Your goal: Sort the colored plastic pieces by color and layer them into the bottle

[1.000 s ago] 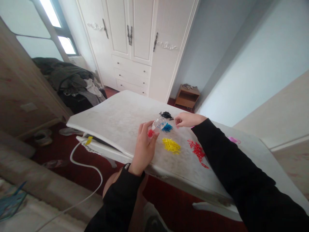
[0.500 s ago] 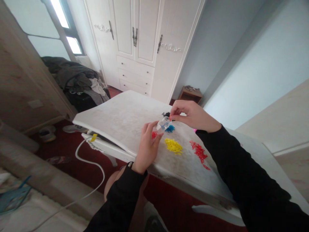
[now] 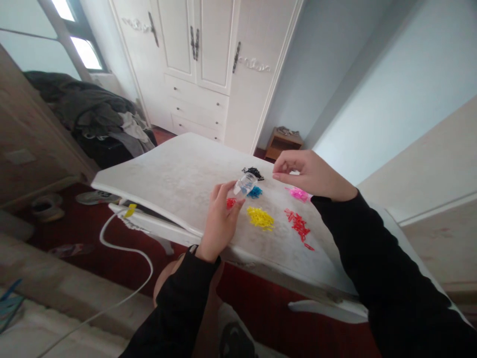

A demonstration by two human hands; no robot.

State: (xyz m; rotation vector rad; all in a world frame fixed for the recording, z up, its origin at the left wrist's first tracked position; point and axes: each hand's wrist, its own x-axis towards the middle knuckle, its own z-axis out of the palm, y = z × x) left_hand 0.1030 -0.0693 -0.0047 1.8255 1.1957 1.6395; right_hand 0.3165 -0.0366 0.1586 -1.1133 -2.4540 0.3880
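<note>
Red bits [image 3: 231,203] show low in the clear jar [image 3: 246,184] mid-frame, gripped by the left hand [image 3: 219,221]; its long axis slants upper-right, toward the nearby right hand [image 3: 307,174], whose curled fingers' hold I cannot tell.

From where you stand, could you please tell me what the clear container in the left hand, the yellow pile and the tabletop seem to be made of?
Clear container: glossy plastic or possibly glass; colour shows through and highlights sit on its wall.
Yellow pile: probably plastic, given its bright, even colour.
Tabletop: perhaps painted wood; it looks white and dull, with greyish smudges.
</note>
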